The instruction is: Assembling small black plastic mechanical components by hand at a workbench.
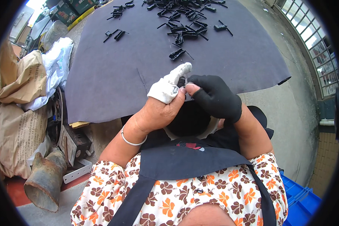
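Note:
My left hand (165,92), in a white glove that leaves the thumb bare, is closed around a small black part (181,81) at the near edge of the table. Against it from the right, my right hand (217,96) wears a black glove with the thumb tip exposed. Its thumb and fingers pinch at the same spot; whether they grip the part or something smaller is hidden. Just beyond the hands lies a single black piece with thin arms (177,54). A loose heap of similar black pieces (184,31) spreads farther back.
A grey cloth (105,71) covers the table. Several brown paper sacks (20,124), a white plastic bag (58,60) and a rusty pipe piece (46,180) stand at the left. A black bucket-like container (188,119) sits below my hands; a blue crate (299,197) is at the lower right.

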Demonstrator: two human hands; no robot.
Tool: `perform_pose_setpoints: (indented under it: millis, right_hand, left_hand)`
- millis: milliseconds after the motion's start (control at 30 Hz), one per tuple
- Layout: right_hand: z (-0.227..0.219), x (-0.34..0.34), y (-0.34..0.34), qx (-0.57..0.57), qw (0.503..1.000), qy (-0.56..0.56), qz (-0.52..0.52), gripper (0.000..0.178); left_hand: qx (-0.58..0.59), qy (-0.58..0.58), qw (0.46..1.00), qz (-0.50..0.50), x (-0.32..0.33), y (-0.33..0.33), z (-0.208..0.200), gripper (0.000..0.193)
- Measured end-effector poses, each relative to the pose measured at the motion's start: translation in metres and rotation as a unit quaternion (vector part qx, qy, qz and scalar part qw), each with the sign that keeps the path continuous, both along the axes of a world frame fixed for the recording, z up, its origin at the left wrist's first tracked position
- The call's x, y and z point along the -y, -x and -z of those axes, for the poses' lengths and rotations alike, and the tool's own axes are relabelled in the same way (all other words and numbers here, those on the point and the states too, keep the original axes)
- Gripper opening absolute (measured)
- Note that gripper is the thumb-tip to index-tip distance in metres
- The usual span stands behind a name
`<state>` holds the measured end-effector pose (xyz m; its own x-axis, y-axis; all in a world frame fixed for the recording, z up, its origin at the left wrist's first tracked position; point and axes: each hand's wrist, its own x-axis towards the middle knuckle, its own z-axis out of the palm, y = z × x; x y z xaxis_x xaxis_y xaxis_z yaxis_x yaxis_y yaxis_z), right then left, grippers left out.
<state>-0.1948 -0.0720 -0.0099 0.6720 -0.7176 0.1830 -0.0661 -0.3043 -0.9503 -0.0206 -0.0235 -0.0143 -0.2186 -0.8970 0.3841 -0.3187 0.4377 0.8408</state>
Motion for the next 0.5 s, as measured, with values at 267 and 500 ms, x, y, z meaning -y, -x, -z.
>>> perform_pose_setpoints:
  millis: [267,500]
  right_hand:
    - [0.008,-0.002,-0.006,-0.055,0.996,0.045,0.05,0.023]
    - [0.019,-0.01,-0.011,-0.033,0.998,0.028,0.053,0.024]
  left_hand:
    - [0.216,0.068,0.973,-0.051,-0.005,0.008,-0.015,0.044]
    - [0.29,0.043,0.952,-0.082,-0.015,0.008,-0.016,0.044]
